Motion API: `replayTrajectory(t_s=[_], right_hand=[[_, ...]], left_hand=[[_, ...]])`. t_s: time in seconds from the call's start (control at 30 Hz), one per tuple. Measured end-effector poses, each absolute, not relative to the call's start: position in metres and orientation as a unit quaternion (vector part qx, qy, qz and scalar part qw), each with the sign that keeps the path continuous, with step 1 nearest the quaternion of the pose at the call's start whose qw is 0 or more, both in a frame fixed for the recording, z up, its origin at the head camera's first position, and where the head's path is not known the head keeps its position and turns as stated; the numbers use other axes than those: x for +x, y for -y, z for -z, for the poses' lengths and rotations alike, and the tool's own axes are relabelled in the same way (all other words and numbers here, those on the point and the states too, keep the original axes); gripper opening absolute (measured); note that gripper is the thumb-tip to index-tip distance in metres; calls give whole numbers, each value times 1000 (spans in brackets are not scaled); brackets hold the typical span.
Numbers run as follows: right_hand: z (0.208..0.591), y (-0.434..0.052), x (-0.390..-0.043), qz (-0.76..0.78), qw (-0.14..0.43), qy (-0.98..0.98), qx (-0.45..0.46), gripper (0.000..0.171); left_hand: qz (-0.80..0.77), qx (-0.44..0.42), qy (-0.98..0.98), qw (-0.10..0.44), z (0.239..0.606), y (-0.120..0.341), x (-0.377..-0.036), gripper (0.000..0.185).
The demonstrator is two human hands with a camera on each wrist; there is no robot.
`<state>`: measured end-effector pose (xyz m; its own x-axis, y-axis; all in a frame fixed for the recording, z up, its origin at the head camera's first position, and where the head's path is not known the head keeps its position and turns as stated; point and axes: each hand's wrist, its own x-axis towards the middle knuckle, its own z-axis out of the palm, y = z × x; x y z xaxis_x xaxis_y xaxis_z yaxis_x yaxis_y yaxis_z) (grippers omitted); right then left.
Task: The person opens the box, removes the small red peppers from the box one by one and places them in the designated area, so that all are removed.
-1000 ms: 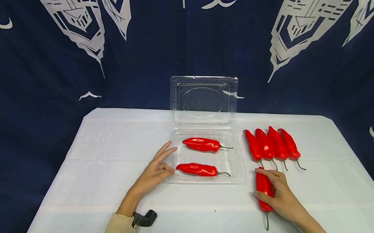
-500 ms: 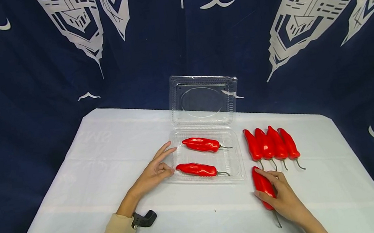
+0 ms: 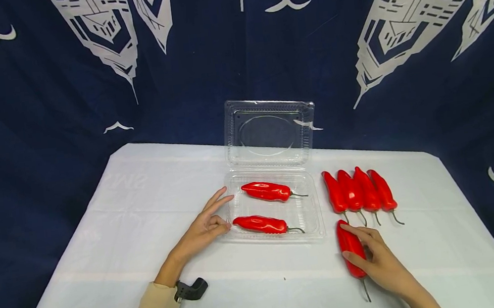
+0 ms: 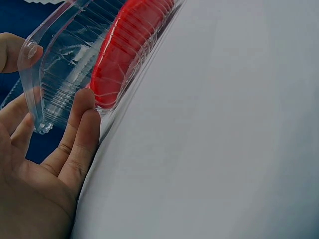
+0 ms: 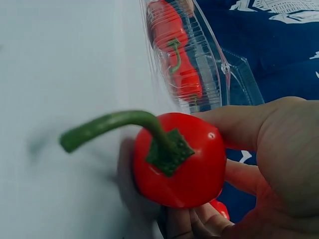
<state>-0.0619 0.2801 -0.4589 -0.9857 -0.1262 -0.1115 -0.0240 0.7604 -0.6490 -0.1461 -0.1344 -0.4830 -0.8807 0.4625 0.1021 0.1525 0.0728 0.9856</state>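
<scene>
- The right hand (image 3: 380,261) curls thumb and fingers round a red pepper (image 3: 351,249) lying on the white tablecloth (image 3: 115,240), just right of the clear clamshell box's near corner (its green stem points toward the person).
- The left hand (image 3: 202,227) lies relaxed, fingers nearly straight, touching the left wall of the clear clamshell box (image 3: 309,218).
- Two peppers (image 3: 259,223) lie inside; four more peppers (image 3: 360,192) line up beside it.

Looks like a staged recording set: a white-covered table (image 3: 146,236) stands before a hung navy backdrop (image 3: 42,121) printed with skyscrapers.
</scene>
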Motion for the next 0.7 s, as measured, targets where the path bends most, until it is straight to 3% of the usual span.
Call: replayTrajectory(t_s=[0.7], right_hand=[[459,-282,-64,349,89,-932,-27,65]], left_hand=[[-641,208,-729,120,483,134,-146,68]])
